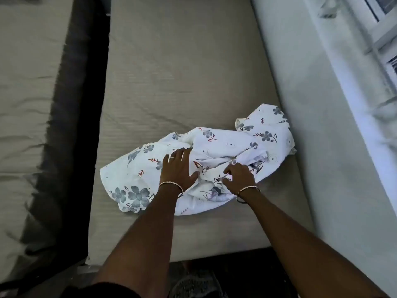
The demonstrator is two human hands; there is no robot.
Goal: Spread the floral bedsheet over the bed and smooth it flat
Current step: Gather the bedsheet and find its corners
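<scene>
The floral bedsheet, white with grey-blue flowers and red sprigs, lies bunched in a crumpled heap on the near part of the beige bed. My left hand rests flat on the middle of the heap, fingers spread and straight. To its right, my right hand has its fingers curled and pinches a fold of the sheet. Most of the mattress beyond the heap is bare.
A second bed with wrinkled beige cover stands to the left, across a dark gap. A pale wall runs along the right side, with a window frame above it. Dark floor lies at the foot.
</scene>
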